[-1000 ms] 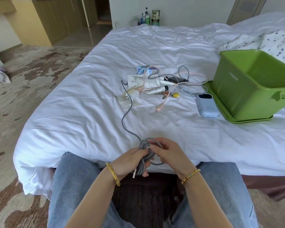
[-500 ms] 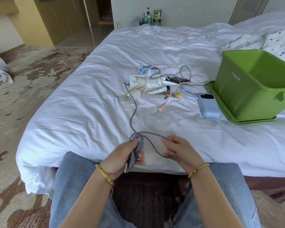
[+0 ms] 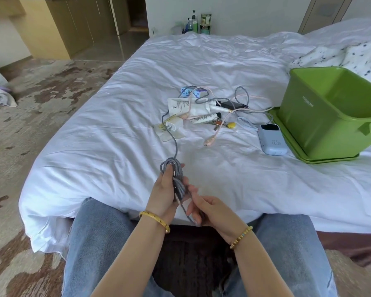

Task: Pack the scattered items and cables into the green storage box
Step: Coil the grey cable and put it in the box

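A bed under a rumpled white sheet fills most of the view, its near edge running just past the person's knees, with a broad bare stretch of sheet between that edge and the clutter. The green storage box stands open at the bed's right side on a matching green lid; small pale lettering is printed on its near wall, too small to read. Just left of the lid lies a pale blue power bank whose display shows digits that look like 22. In the middle of the bed sits the heap of scattered items: a white tube and a white packet with printed text too fine to read, a white charger plug, a pink cable and keys. The grey cable runs from that heap toward the person. The left hand grips a coiled bundle of it, fingers curled round the loops, while the right hand pinches the loose tail just below.
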Demonstrator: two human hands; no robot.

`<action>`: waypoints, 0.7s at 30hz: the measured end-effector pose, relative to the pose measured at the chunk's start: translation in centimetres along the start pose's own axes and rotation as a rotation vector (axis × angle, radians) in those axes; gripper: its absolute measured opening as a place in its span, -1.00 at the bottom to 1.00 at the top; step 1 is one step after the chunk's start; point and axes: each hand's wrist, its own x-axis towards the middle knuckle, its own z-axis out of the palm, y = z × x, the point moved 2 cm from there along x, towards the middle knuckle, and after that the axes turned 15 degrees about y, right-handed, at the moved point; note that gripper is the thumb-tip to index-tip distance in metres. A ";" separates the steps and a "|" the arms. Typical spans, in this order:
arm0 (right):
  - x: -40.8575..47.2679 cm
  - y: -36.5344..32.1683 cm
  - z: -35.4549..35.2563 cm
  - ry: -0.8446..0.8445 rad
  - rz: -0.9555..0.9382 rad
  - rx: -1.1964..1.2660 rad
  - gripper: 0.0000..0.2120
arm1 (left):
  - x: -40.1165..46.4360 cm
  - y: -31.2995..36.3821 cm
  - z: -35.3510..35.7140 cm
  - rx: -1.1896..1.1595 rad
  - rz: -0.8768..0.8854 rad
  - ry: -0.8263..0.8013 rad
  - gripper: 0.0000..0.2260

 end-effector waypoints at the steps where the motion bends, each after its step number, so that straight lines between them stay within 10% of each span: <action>1: 0.0 0.2 0.0 0.020 -0.037 -0.084 -0.56 | 0.2 0.1 0.0 -0.013 0.008 0.016 -0.68; 12: -0.5 0.5 -0.1 -0.211 -0.054 0.003 -0.77 | 1.4 0.3 -1.6 0.034 0.003 0.239 -0.67; 21: -0.2 -0.9 -0.9 0.128 -0.184 -0.077 -0.61 | 2.5 1.6 -2.0 0.320 0.144 0.250 -0.60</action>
